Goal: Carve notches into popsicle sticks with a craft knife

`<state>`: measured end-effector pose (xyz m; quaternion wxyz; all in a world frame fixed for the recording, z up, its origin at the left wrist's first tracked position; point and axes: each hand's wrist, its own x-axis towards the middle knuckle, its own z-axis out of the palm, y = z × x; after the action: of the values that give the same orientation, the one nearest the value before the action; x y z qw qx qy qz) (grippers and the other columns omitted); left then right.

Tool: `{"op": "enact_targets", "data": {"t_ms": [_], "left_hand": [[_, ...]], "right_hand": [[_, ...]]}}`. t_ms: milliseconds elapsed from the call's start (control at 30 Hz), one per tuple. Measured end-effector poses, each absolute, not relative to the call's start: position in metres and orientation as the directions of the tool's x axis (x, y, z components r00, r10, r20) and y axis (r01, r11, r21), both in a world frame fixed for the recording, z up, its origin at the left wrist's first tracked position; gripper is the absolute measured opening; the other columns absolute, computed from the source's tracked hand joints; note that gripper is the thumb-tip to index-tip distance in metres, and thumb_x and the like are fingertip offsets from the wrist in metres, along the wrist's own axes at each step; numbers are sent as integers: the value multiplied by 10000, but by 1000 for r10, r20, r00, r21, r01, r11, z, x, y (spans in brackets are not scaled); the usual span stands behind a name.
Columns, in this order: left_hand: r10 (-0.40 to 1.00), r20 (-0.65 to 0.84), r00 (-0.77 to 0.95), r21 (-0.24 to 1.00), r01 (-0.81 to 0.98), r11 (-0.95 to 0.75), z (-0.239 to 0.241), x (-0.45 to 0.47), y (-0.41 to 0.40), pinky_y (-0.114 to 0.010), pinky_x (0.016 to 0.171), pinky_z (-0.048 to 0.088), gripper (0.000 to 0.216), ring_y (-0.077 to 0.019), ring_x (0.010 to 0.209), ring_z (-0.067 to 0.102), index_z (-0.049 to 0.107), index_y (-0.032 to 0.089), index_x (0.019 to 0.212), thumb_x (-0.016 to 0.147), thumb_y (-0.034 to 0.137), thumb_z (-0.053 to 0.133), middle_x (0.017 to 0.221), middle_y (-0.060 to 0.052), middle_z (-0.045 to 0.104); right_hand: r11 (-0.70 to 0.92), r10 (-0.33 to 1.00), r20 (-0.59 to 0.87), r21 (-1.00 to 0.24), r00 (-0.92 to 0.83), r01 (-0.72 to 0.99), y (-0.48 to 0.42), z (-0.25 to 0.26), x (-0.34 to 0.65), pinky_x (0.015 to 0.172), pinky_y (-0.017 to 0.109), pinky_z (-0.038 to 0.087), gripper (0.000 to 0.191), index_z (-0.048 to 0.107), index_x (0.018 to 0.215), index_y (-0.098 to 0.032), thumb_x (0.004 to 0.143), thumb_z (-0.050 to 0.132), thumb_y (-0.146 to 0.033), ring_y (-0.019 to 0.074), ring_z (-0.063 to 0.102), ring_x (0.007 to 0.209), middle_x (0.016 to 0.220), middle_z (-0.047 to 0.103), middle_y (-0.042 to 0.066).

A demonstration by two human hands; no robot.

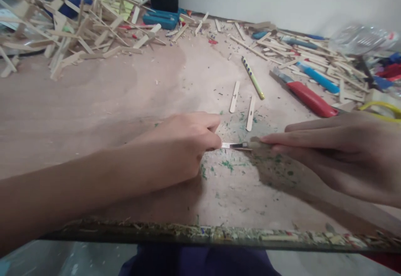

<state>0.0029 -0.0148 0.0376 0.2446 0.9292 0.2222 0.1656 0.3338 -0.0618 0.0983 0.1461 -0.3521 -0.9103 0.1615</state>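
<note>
My left hand [194,140] is closed low over the table, its thumb and forefinger pinched at the left end of a narrow silvery strip. What lies inside those fingers is hidden. My right hand [332,150] pinches the beige end of a small thin tool [239,145], which has a shiny flat strip and a dark part and looks like a blade. A thin wooden edge shows just beneath it. Beyond my hands lie two flat wooden sticks [234,97] [250,114], each with a small mark or notch. Green shavings [228,165] are scattered around.
A yellow pencil [253,78], a red-handled knife [310,97] and a blue-handled tool [318,77] lie at the right, before piled sticks [341,71]. Joined sticks [84,25] heap up at the left. A clear bottle [363,38] and yellow scissor handles [380,105] are farther right.
</note>
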Motion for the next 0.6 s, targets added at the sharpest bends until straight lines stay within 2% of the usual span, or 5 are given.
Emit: {"op": "enact_targets", "data": {"t_ms": [133,267,367,500,600], "left_hand": [[516,159,842,545,361,-757,46,3,-16,-371,678,392,377,-176,788,607,855,172,876,945,-73,576,867,-30,627],[553,43,832,545,444,-711,49,5,-16,-365,705,406,318,-193,827,641,811,198,831,883,-57,628,888,-36,667],[569,6,823,508,488,-710,47,5,-17,-369,695,408,308,-212,850,678,833,223,877,882,-24,650,943,-42,717],[544,80,835,463,452,-763,46,3,-19,-391,694,438,255,-229,855,688,842,218,880,985,64,668,961,-57,754],[510,164,845,454,394,-799,48,2,-23,-417,796,496,312,-232,872,689,845,217,877,1089,105,647,923,-46,765]], "right_hand": [[694,689,164,-428,-706,579,-58,94,337,581,211,657,351,952,1388,-325,1218,664,-217,188,924,801,1104,968,27],[653,744,194,-419,-640,631,-63,89,340,567,224,646,335,936,1423,-397,1250,664,-304,196,924,820,1089,965,23],[633,760,203,-447,-618,632,-67,90,338,566,227,655,309,958,1357,-433,1208,726,-296,187,902,770,1044,960,0],[650,742,214,-460,-635,605,-66,92,336,611,167,666,263,951,1293,-426,1198,748,-290,142,895,750,1028,959,-51],[667,735,219,-404,-641,626,-64,91,337,588,179,651,262,962,1251,-372,1235,702,-339,155,905,765,1022,959,-22]]}}
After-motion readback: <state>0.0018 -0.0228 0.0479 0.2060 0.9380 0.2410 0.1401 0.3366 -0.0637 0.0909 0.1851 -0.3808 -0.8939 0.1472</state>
